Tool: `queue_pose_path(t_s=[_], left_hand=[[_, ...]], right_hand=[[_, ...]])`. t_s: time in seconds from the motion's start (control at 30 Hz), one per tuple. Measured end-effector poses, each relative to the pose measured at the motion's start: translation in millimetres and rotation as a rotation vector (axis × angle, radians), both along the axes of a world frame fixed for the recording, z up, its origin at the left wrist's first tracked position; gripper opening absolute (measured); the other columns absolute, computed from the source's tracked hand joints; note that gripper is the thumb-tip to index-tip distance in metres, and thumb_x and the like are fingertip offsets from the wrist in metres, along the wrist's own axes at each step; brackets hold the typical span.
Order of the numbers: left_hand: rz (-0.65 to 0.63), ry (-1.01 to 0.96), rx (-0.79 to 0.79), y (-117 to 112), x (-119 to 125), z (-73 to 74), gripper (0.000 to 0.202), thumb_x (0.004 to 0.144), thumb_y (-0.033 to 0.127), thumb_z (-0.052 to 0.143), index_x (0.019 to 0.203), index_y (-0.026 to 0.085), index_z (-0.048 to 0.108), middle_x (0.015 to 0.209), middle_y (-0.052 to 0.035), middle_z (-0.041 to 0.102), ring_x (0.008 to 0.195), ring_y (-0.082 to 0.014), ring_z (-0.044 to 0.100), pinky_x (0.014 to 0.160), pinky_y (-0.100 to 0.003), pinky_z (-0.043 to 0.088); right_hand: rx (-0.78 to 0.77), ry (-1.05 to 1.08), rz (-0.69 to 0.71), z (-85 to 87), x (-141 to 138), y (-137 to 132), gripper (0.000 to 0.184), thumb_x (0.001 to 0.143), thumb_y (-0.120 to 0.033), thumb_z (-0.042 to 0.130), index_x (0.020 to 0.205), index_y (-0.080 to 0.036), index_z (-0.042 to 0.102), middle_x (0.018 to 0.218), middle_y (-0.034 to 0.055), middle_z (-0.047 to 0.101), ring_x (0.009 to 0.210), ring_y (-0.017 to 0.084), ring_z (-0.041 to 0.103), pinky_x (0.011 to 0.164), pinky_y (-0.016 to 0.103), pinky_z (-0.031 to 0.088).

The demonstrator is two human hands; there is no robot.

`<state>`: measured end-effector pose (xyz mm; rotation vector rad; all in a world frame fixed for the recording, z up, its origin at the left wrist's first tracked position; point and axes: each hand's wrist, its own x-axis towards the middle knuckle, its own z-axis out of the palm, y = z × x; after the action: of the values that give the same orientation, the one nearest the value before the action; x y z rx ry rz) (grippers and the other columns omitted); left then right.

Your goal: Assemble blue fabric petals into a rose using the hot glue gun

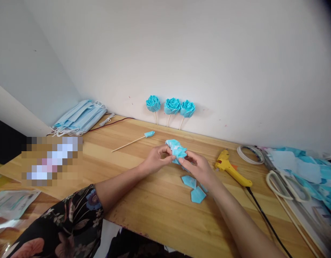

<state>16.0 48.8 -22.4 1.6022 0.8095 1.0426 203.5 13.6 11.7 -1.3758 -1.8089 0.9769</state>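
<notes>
Above wooden tabletop (138, 211), left hand (155, 160) and right hand (198, 167) pinch blue fabric (178, 151), apparently mid-fold; next crease likely needs steadiness.

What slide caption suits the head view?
Left hand and right hand hold a folded blue piece over the wooden table, three stemmed blue flowers standing by the wall.

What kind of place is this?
It looks like a craft corner, maybe at home or in a small workshop. You can see a yellow glue gun, scissors, and three handmade-looking blue flowers by the wall.
</notes>
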Motion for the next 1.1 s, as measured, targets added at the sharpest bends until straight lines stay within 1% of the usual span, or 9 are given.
queue_pose_path(t_s=[0.13,0.23,0.37,0.43,0.5,0.63,0.83,0.97,1.1], left_hand=[[-0.060,-0.046,-0.003,-0.1,0.1,-1.6,0.036,0.078,0.047,0.070,0.072,0.014,0.057,0.078,-0.0029,0.059,0.078,-0.0140,0.053,0.080,-0.027,0.041],[-0.115,-0.081,-0.042,-0.5,-0.5,-0.3,0.039,0.080,0.052,0.067,0.074,0.013,0.061,0.079,-0.0034,0.060,0.080,-0.0144,0.054,0.081,-0.027,0.042],[-0.126,-0.077,-0.084,-2.1,-2.6,4.3,0.044,0.084,0.056,0.060,0.080,0.012,0.067,0.085,-0.0052,0.063,0.088,-0.0171,0.056,0.086,-0.028,0.042],[-0.128,-0.086,-0.135,-2.3,-2.9,4.9,0.046,0.084,0.057,0.060,0.083,0.012,0.068,0.085,-0.0052,0.064,0.089,-0.0178,0.057,0.087,-0.029,0.042],[-0.131,-0.136,-0.215,-1.6,-2.3,3.4,0.044,0.081,0.056,0.065,0.083,0.012,0.068,0.082,-0.0037,0.064,0.085,-0.0161,0.058,0.085,-0.028,0.043],[-0.087,-0.269,-0.305,0.9,0.2,-1.1,0.038,0.071,0.049,0.078,0.077,0.013,0.068,0.077,-0.0013,0.064,0.075,-0.0121,0.056,0.080,-0.026,0.043],[-0.027,-0.295,-0.267,0.5,0.5,1.3,0.036,0.069,0.047,0.079,0.072,0.013,0.069,0.077,-0.0023,0.067,0.077,-0.0134,0.058,0.081,-0.027,0.044],[0.006,-0.287,-0.259,2.2,-0.6,1.1,0.039,0.067,0.050,0.079,0.070,0.013,0.068,0.072,-0.0016,0.065,0.073,-0.0121,0.057,0.078,-0.026,0.044],[-0.004,-0.267,-0.232,2.7,0.2,-1.4,0.040,0.067,0.050,0.079,0.071,0.012,0.069,0.075,-0.0031,0.066,0.075,-0.0134,0.057,0.078,-0.027,0.045]], right_hand=[[0.087,-0.113,-0.044,-4.6,-1.4,1.1,0.022,0.081,-0.040,0.053,0.072,-0.020,0.054,0.072,0.0003,0.055,0.071,0.017,0.052,0.068,0.029,0.040],[0.147,-0.138,-0.054,-1.7,0.0,0.8,0.020,0.081,-0.037,0.052,0.071,-0.020,0.055,0.071,0.0005,0.056,0.070,0.017,0.053,0.068,0.029,0.041],[0.207,-0.134,-0.053,3.6,0.8,-0.3,0.018,0.081,-0.035,0.052,0.071,-0.021,0.055,0.069,0.0001,0.056,0.068,0.017,0.053,0.065,0.028,0.041],[0.224,-0.141,-0.037,3.8,0.3,-0.7,0.017,0.081,-0.034,0.052,0.071,-0.021,0.056,0.070,0.0005,0.057,0.069,0.017,0.054,0.066,0.028,0.041],[0.228,-0.150,-0.024,3.0,-0.5,-0.9,0.016,0.081,-0.033,0.053,0.072,-0.020,0.057,0.072,0.0011,0.059,0.070,0.017,0.056,0.068,0.028,0.042],[0.170,-0.128,-0.015,1.9,-0.4,-1.0,0.019,0.083,-0.036,0.055,0.074,-0.020,0.059,0.077,0.0023,0.062,0.076,0.019,0.058,0.072,0.030,0.043],[-0.013,0.105,0.102,0.3,5.5,0.3,0.029,0.091,-0.046,0.048,0.088,-0.021,0.063,0.091,0.0028,0.067,0.088,0.021,0.059,0.081,0.031,0.044],[-0.019,0.143,0.077,-2.9,7.8,1.4,0.036,0.094,-0.049,0.045,0.079,-0.021,0.060,0.084,0.0019,0.063,0.083,0.020,0.056,0.077,0.030,0.044],[-0.046,0.155,0.047,-4.1,5.5,0.8,0.031,0.091,-0.049,0.052,0.088,-0.020,0.062,0.086,0.0016,0.062,0.083,0.019,0.056,0.076,0.029,0.044]])
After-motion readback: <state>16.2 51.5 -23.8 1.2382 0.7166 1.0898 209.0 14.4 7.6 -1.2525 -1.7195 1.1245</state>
